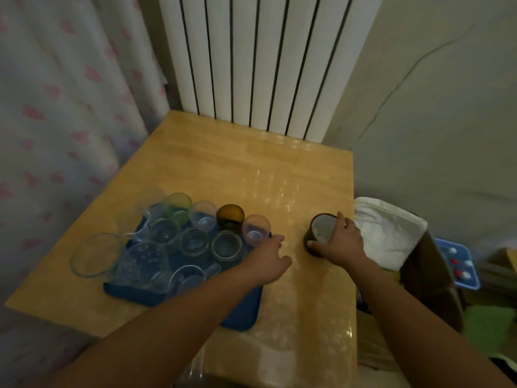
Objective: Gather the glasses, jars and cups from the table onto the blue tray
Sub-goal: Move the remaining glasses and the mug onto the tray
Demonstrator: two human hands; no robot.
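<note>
A blue tray (pixel 240 317) lies on the wooden table (pixel 223 163), crowded with several clear glasses and jars. Among them stand a green glass (pixel 177 207), an amber glass (pixel 230 218) and a pale pink glass (pixel 256 229). A wide clear bowl-shaped glass (pixel 93 254) overhangs the tray's left side. My left hand (pixel 270 257) hovers open at the tray's right edge, holding nothing. To the right, near the table's right edge, my right hand (pixel 340 239) grips a dark cup (pixel 317 233) with a pale inside, which stands on the table.
A white radiator (pixel 260 60) stands behind the table and a patterned curtain (pixel 56 121) hangs at the left. Right of the table, a white cloth (pixel 389 231) lies on a cardboard box (pixel 428 278). A small blue basket (pixel 458 264) sits beyond it.
</note>
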